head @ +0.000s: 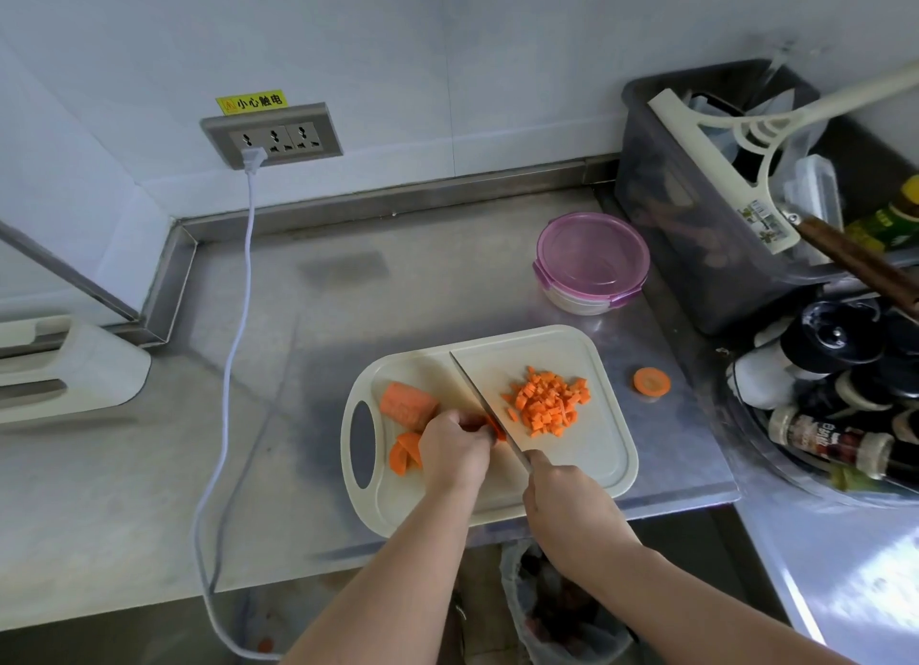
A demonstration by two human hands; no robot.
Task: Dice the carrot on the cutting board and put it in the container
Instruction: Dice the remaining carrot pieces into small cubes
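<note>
Fingers (463, 422) of the left hand (455, 448) pinch a thin orange carrot piece (496, 430) on the cream plastic cutting board (604, 458), while the right hand (567, 505) clamps the steel-bladed knife (485, 401).

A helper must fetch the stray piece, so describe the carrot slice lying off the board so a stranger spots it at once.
Start at the pale cutting board on the steel counter. Just off its right edge, on bare steel, lies the carrot slice. It is one flat round disc, unlike the diced carrot pile and chunks on the board.
</note>
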